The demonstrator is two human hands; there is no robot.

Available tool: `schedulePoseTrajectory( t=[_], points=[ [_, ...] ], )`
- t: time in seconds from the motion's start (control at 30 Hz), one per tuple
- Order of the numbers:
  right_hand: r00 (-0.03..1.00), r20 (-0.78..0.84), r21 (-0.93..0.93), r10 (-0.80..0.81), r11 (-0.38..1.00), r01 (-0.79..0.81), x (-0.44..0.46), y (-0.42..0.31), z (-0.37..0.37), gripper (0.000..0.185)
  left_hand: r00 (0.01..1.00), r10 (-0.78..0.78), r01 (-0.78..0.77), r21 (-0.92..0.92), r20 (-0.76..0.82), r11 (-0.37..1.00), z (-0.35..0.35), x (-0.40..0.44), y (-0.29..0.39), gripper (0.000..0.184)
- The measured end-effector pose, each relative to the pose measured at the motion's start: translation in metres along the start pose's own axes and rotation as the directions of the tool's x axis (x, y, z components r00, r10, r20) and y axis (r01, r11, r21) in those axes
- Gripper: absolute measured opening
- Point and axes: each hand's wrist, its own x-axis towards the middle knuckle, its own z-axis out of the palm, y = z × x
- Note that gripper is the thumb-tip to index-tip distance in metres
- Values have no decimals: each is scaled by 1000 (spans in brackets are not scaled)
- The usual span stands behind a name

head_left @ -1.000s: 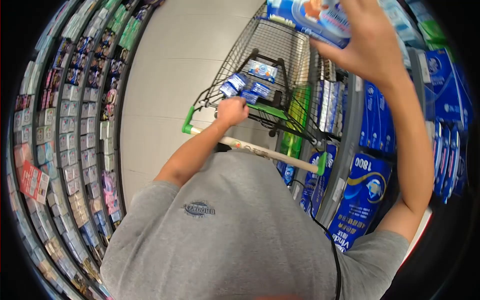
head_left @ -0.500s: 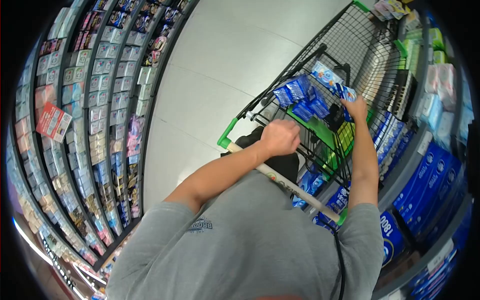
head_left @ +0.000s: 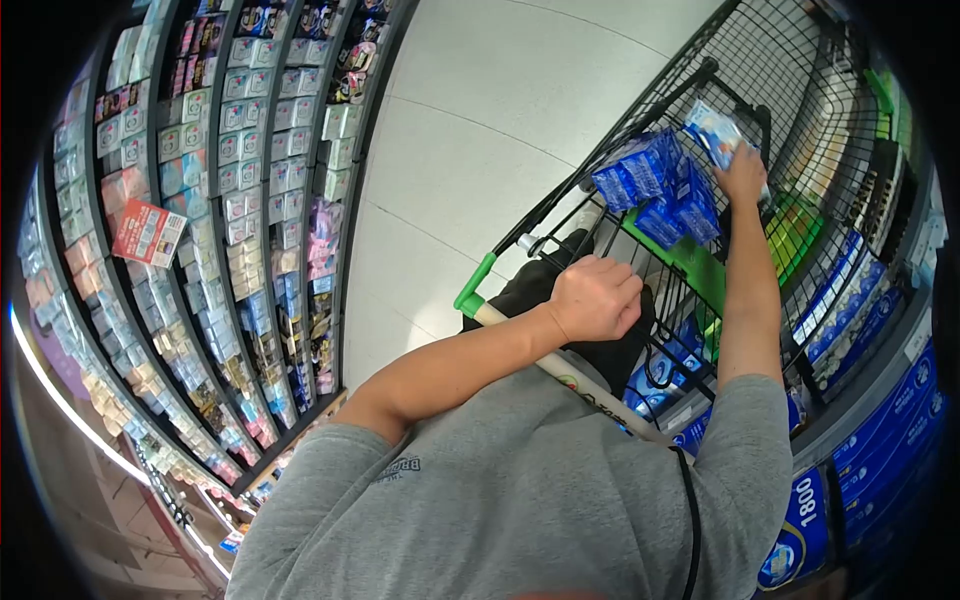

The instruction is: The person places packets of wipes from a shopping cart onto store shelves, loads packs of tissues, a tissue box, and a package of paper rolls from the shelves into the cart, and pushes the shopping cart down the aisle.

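My left hand [head_left: 597, 296] is curled into a fist just beyond the handle bar [head_left: 590, 385] of a shopping cart, with nothing visible in it. My right hand [head_left: 742, 178] reaches down into the wire cart [head_left: 660, 110], its fingers closed on a white and light-blue soft pack [head_left: 712, 130]. The palm hides part of that pack. Left of the right hand, several dark-blue packs [head_left: 640, 170] lie heaped in the cart, above a green panel [head_left: 690, 270].
Shelves of small packets [head_left: 240, 180] line the left side, with a red and white sign [head_left: 148, 232] sticking out. Pale floor tiles [head_left: 470, 130] run between them and the cart. On the right stand shelves with large blue packages [head_left: 885, 440]. A black cable [head_left: 690, 520] hangs over my shirt.
My right hand has moved forward within the cart, bringing the small dark-blue and white pack it held against the lighter pack. My left fist stays near the handle. The view has shifted.
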Motion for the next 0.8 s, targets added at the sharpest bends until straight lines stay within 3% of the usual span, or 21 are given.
schedulePoseTrajectory(
  t=[0.07, 0.13, 0.2, 0.4, 0.53, 0.67, 0.8],
  points=[
    [999, -19, -50, -51, 998, 50, 7, -16, -16, 68, 1000, 13, -13, -2, 6, 1000, -2, -1, -1, 8],
    [987, 140, -81, 78, 994, -67, 14, -29, -24, 69, 999, 35, -35, -12, 2, 999, -1, 1, -3, 8],
    [977, 148, 88, 155, 982, -169, 1, -38, -44, 59, 999, 33, -33, -3, -9, 999, 0, 2, -5, 8],
    [987, 9, 279, 161, 947, -157, -67, 3, -86, 53, 997, 75, -76, -27, -37, 997, 1, 7, -8, 9],
    [977, -10, 251, 215, 946, -205, -112, 37, -158, 47, 996, 88, -88, -26, -15, 996, 3, 12, -14, 8],
    [970, -167, 391, 177, 915, -100, -152, 67, -249, 34, 997, 79, -79, -8, 15, 997, 4, 19, -19, 10],
    [935, -239, 426, 260, 894, -140, -204, 71, -367, 27, 994, 107, -106, -50, 36, 993, 4, 28, -28, 12]
  ],
)
